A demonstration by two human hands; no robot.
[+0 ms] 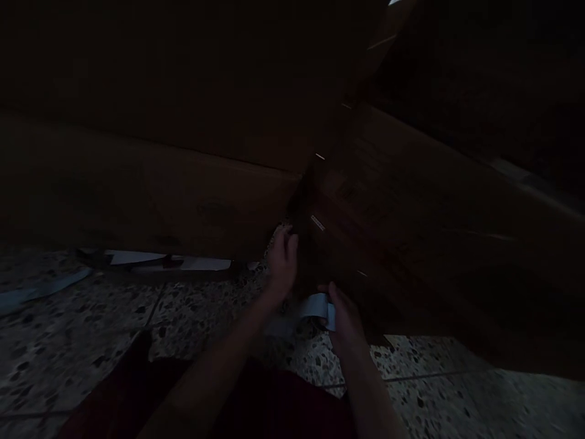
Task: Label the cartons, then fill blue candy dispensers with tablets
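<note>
The hands are apart, low in the centre of the frame. The right hand is clamped on a pale-blue roll of tape, just right of centre near the bottom. The left hand, higher and nearer the middle, has its fingers at the corner where the left cardboard panel meets the right cardboard panel; whether it grips anything I cannot tell. A pale strip lies on the speckled floor at far left.
</note>
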